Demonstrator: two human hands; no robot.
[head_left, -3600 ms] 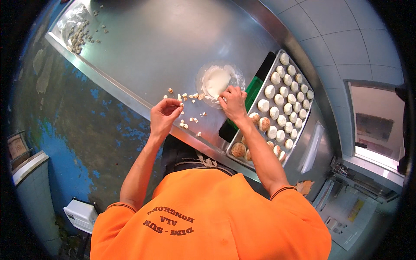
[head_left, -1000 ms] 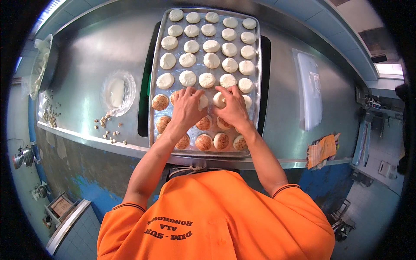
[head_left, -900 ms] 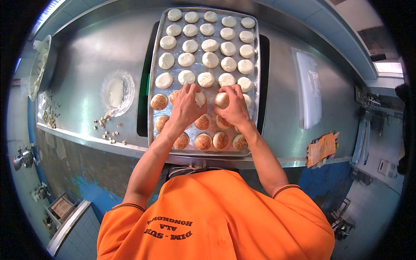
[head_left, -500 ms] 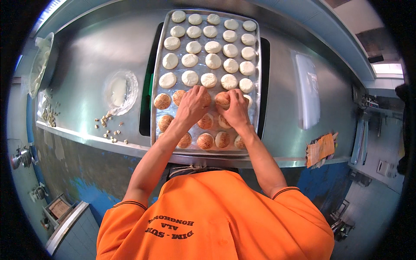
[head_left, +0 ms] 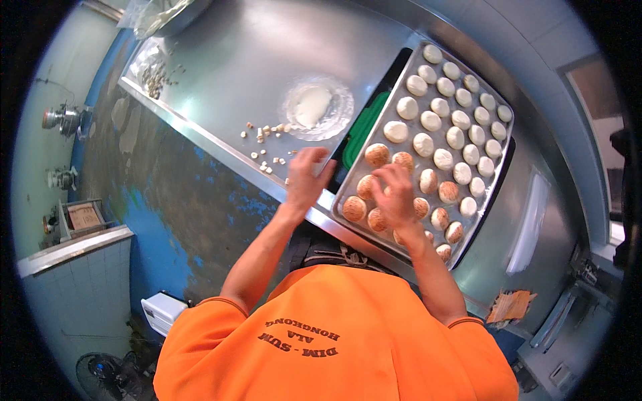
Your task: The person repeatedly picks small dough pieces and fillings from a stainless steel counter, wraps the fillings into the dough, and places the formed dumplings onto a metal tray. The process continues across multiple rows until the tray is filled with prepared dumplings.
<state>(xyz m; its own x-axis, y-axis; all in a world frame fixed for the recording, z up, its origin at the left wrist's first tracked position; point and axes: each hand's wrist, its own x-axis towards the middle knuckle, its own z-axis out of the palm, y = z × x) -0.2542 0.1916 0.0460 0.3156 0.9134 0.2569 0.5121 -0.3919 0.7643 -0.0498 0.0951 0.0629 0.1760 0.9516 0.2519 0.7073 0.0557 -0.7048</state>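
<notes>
- Orange shirt [head_left: 321, 334]: bottom cut off by the frame.
- Right hand [head_left: 396, 194]: over the near-left part of the tray, hiding some buns. Fingers curled in, narrow; tips blurred, can't tell if they hold anything.
- Left hand [head_left: 309, 179]: over the table edge, between the small pieces and the tray. Motion-blurred; thumb stands off from bent fingers, fairly wide.
- Tray [head_left: 391, 112]: sits askew to the person's right.
- Browned buns [head_left: 354, 208]: near end of the tray, partly behind the right hand and forearm.
- Small pale pieces [head_left: 260, 134]: scattered left of the tray; contents unclear.
- White paste [head_left: 313, 107]: on clear plastic, whose outline is hard to trace.
- Green item [head_left: 366, 130]: partly under the tray, kind unclear.
- White buns [head_left: 407, 107]: rows filling the far part of the tray.
- Bowl [head_left: 177, 17]: far left, cut off at the top.
</notes>
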